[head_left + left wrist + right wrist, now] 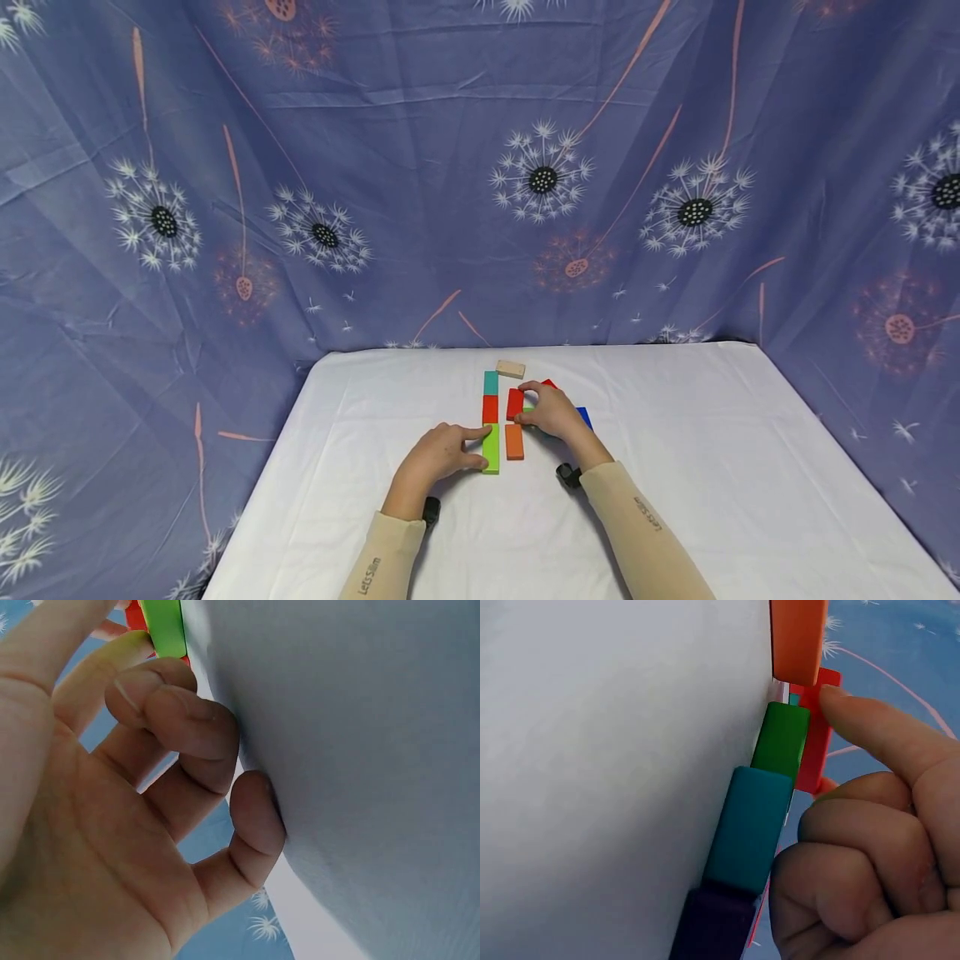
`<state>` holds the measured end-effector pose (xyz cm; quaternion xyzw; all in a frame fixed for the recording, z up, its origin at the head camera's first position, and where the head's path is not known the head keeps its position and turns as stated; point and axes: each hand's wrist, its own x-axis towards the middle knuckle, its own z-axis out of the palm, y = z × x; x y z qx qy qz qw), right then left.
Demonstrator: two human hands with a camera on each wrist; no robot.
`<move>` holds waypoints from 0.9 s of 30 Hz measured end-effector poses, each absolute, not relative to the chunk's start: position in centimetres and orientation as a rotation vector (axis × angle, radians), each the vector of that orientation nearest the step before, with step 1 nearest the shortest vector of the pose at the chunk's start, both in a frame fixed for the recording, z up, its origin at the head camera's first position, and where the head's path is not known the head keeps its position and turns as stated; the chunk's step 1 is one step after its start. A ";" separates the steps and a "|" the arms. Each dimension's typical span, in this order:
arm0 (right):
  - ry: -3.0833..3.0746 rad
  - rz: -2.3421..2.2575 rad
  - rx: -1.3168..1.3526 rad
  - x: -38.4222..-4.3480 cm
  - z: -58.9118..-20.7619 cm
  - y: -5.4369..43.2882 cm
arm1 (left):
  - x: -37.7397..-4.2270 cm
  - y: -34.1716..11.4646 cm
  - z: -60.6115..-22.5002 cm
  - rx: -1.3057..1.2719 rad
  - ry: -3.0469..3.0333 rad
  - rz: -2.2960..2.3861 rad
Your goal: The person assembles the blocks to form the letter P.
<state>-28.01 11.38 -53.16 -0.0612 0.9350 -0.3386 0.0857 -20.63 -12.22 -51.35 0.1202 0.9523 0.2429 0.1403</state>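
My left hand (441,450) pinches a lime green block (491,450) lengthwise, index finger near its far end and thumb near its close end. The left wrist view shows only part of that green block (165,628) at the top; the other fingers are curled by the tablecloth. My right hand (553,412) grips a red block (515,404) between thumb and index finger. In the right wrist view this red block (817,735) stands beyond a row of blocks, the remaining fingers folded in. An orange block (513,442) lies between the hands.
Another red block (490,409) and a teal block (491,383) continue the line beyond the lime one. A plain wooden block (511,369) lies at the back. Right of it, a blue block (584,417) and a red block (550,384) are partly hidden by my right hand.
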 end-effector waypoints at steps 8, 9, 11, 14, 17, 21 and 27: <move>2.759 -1.156 -0.179 -26.8 -52.8 11.7 | -20.6 -12.2 -51.3 0.358 2.747 0.711; 2.747 -1.170 -0.188 -26.4 -52.6 11.7 | -20.6 -12.2 -51.3 0.365 2.746 0.710; 2.722 -1.202 -0.196 -25.3 -52.1 11.7 | -20.6 -12.3 -51.4 0.380 2.742 0.716; 2.685 -1.241 -0.203 -23.7 -51.4 11.5 | -20.6 -12.4 -51.5 0.399 2.741 0.725; 2.682 -1.244 -0.223 -22.5 -51.1 11.2 | -20.6 -12.5 -51.5 0.399 2.740 0.736; 2.679 -1.271 -0.252 -21.2 -51.0 10.9 | -20.6 -12.5 -51.6 0.394 2.742 0.737; 2.647 -1.341 -0.275 -19.3 -51.3 10.6 | -20.7 -12.6 -51.6 0.427 2.750 0.746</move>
